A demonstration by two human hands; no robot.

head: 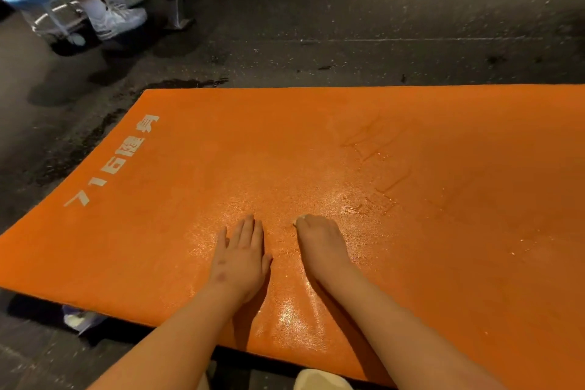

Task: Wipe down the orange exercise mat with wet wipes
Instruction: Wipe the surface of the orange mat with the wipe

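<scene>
Wet wipe point(300, 218) is being clutched under right hand point(319, 244); left hand point(242, 258) is being rested flat, released. Orange exercise mat point(459, 231) is glistening right of white lettering point(114, 161); beside lettering judged unwiped.

Both bare forearms reach in from the near edge, drawing slightly together toward the hands; the left hand point(240, 258) lies flat, palm down, fingers straight and close together pointing far, thumb spread to the right (a few reddish marks show on its back); the right hand point(320, 245) sits just beside it, not touching, knuckles raised and fingers curled downward, bunched over a wet wipe point(300, 218) of which only a white sliver shows at the fingertips.
</scene>
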